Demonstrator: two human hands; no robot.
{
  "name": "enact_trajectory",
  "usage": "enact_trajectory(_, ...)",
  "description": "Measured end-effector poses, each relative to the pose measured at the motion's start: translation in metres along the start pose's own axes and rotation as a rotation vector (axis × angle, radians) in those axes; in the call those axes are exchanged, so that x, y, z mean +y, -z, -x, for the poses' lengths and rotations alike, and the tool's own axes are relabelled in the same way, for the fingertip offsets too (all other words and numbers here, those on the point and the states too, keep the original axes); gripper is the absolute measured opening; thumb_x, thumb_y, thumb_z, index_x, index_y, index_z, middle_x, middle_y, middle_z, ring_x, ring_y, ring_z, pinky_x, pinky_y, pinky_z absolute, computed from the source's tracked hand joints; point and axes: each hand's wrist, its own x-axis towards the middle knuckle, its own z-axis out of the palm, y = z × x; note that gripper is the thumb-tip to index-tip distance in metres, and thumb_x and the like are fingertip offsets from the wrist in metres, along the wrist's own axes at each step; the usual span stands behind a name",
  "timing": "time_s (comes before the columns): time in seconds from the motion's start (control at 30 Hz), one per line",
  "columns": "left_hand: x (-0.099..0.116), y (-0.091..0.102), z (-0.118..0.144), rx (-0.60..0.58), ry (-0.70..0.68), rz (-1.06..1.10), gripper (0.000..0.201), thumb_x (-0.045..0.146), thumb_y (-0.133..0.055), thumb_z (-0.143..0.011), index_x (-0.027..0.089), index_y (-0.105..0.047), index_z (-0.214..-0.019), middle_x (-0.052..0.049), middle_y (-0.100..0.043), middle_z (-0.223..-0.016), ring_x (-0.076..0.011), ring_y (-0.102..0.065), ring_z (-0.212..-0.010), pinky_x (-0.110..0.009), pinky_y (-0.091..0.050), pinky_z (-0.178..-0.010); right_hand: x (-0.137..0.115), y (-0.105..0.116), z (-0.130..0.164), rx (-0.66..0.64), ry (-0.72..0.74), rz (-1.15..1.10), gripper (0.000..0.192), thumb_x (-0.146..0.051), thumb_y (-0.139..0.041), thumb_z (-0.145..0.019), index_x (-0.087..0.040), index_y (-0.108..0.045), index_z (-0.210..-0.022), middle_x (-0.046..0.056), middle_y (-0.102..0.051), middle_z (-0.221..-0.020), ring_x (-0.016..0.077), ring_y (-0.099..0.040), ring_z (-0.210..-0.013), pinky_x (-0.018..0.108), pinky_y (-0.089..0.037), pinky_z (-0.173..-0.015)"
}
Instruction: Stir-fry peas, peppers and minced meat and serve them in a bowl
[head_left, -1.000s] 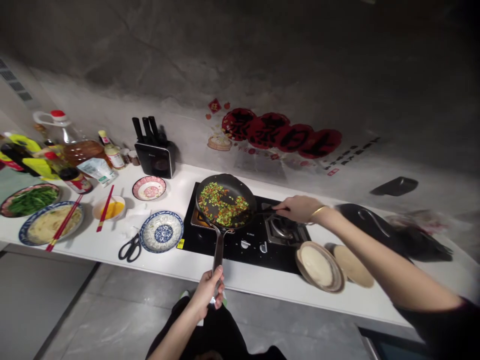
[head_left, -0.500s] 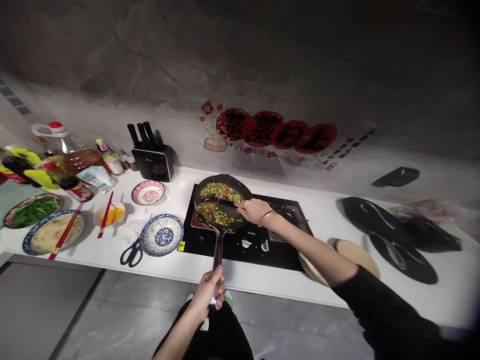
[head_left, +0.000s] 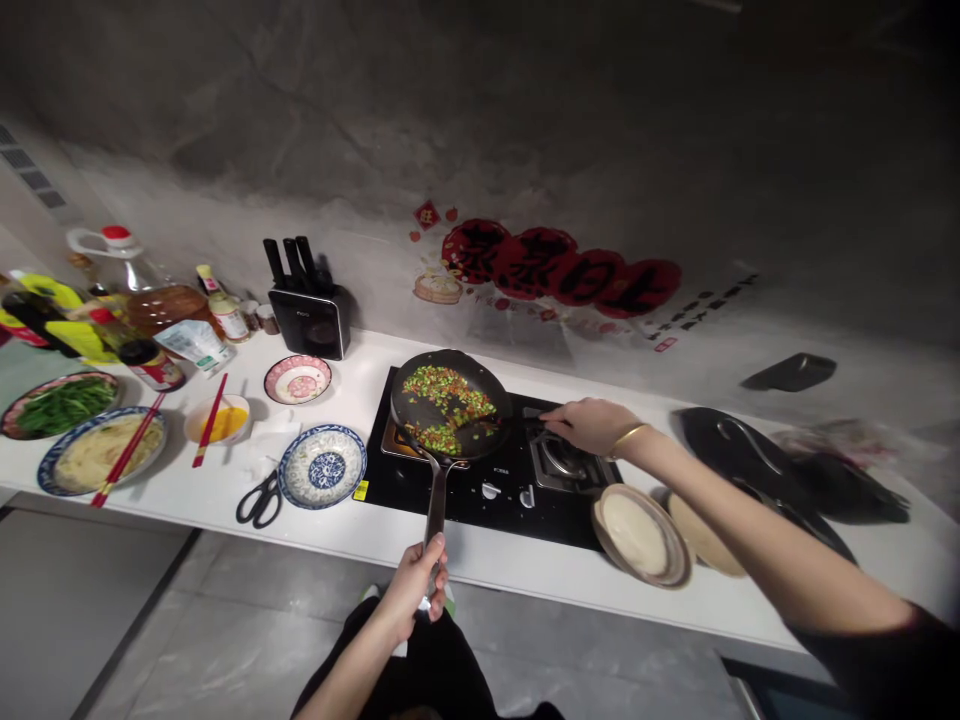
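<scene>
A dark frying pan (head_left: 491,385) stands on the left burner of the black gas hob (head_left: 450,500). Chopped green and reddish pieces (head_left: 442,385) lie in it, mostly on its left and middle. My left hand (head_left: 420,580) is closed round the pan's metal handle (head_left: 437,500). To the right of the pan, over the hob, my right hand (head_left: 589,422) grips a black spatula (head_left: 529,418). The spatula reaches left to the pan's right side, where its dark head is hard to tell from the pan.
Left of the hob are a blue-patterned plate (head_left: 322,466), scissors (head_left: 259,500), a bowl of beaten egg (head_left: 225,425), noodles (head_left: 105,455), greens (head_left: 64,405) and a knife block (head_left: 309,318). Right of it sit a stacked pale bowl (head_left: 637,530) and a black lid (head_left: 727,440).
My right hand has moved right, out from over the pan, drawing the spatula toward the pan's right side. The chopped pieces have shifted inside the pan. My left hand keeps the handle.
</scene>
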Motion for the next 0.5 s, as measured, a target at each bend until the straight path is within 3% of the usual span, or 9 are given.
enact_trajectory(0.17,-0.002,0.001,-0.003,0.003,-0.015,-0.02,0.051,0.066,-0.058,-0.062,0.02,-0.041,-0.071,0.009,-0.041,-0.044,-0.0045,-0.033,-0.026,-0.018,-0.021,-0.027,-0.034,-0.02,-0.041,0.173,-0.069,-0.18,0.044,-0.036,-0.028,-0.09,-0.025,-0.052,-0.126,0.009,-0.062,-0.116,0.0218,-0.058,-0.102,0.032,-0.041,-0.085)
enact_trajectory(0.3,-0.004,0.001,-0.005,0.011,-0.025,-0.024,0.053,0.069,-0.056,-0.061,0.02,-0.042,-0.071,0.009,-0.042,-0.045,-0.005,-0.034,-0.026,-0.018,-0.021,-0.026,-0.051,-0.02,-0.067,0.148,-0.041,-0.222,0.044,-0.032,-0.03,-0.089,-0.021,-0.052,-0.125,0.01,-0.06,-0.118,0.0194,-0.057,-0.103,0.028,-0.041,-0.084)
enact_trajectory(0.4,-0.005,0.002,-0.006,0.003,-0.025,-0.023,0.053,0.07,-0.056,-0.061,0.02,-0.041,-0.07,0.009,-0.042,-0.045,-0.0052,-0.035,-0.026,-0.018,-0.021,-0.026,-0.038,-0.005,-0.059,0.091,0.03,-0.2,0.035,-0.03,-0.038,-0.086,-0.022,-0.066,-0.105,0.006,-0.067,-0.106,0.0182,-0.06,-0.095,0.023,-0.042,-0.077)
enact_trajectory(0.5,-0.005,0.002,-0.006,-0.007,-0.018,-0.013,0.051,0.068,-0.057,-0.063,0.02,-0.041,-0.07,0.009,-0.042,-0.045,-0.005,-0.035,-0.026,-0.017,-0.021,-0.026,-0.012,0.015,-0.031,-0.011,0.109,-0.105,0.036,-0.032,-0.037,-0.084,-0.022,-0.071,-0.082,0.003,-0.07,-0.077,0.0178,-0.063,-0.073,0.024,-0.042,-0.064)
